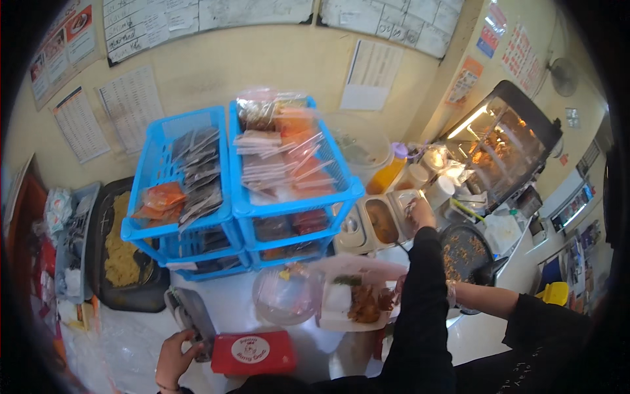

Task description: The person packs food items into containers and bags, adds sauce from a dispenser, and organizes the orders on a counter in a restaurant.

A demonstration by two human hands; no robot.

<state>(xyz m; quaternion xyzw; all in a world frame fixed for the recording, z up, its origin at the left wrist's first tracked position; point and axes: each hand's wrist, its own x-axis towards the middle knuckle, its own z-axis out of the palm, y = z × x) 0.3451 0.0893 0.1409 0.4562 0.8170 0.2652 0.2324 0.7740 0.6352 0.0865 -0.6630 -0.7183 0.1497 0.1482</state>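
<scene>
My left hand (175, 358) is at the near left, thumb and forefinger at the near end of a grey stapler-like tool (194, 310); a firm hold cannot be made out. Beside it lies a shut red printed food box (253, 352). My right hand (421, 214), on a black-sleeved arm, reaches over a steel food pan (403, 202); its fingertips and anything in them are unclear. Left of that arm is an open white food box (339, 315) with white rice (337, 298), browned fried chicken (364, 305) and greens (347, 280).
Stacked blue baskets (295, 209) hold sachets. A co-worker's forearm (485, 298) comes from the right, its hand partly behind my sleeve. A black frying pan (465, 251) holds crumbs. At left is a black pan (110, 290) of yellow food; a lit display cabinet (502, 138) stands back right.
</scene>
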